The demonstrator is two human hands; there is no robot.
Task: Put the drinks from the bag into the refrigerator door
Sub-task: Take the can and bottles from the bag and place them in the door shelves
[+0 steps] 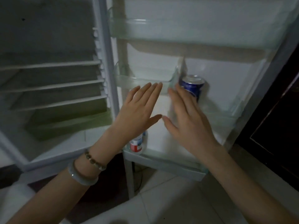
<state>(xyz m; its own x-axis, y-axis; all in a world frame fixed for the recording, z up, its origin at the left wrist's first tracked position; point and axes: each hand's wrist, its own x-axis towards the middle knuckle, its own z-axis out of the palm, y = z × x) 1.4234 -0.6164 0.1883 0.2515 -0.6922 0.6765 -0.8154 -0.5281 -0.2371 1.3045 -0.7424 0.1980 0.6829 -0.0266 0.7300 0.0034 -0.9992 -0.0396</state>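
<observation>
So the fridge body on the left is just bare shelves [51,84], nothing there that matters for this, it's all about the open door [218,70] to the right of it. Left hand [137,110] is flat and spread, fingers pointing up toward the small clear bin [142,78] at the door's middle left, holding nothing, with a pale bangle [80,175] and a bead bracelet [95,160] on that wrist. Peeking out just under that hand, down in the left corner of the bottom door shelf [169,160], there's a red-and-white drink [137,143] standing upright; most of it is hidden by the hand so I can't say if it's a can or a bottle. Right hand [186,120] is also flat and empty, a bit blurred. The bit that counts: the blue can [193,86] sits up and to the right of the right hand's fingertips, very close or maybe just touching (blur makes it hard to call). It stands upright or near it in the door's right-hand section, its long axis roughly vertical. The right hand is clearly the nearer one, the left is well off to the side. Can't see the bag anywhere in this shot, so my guess is both hands need to leave the door to fetch the next drink.
</observation>
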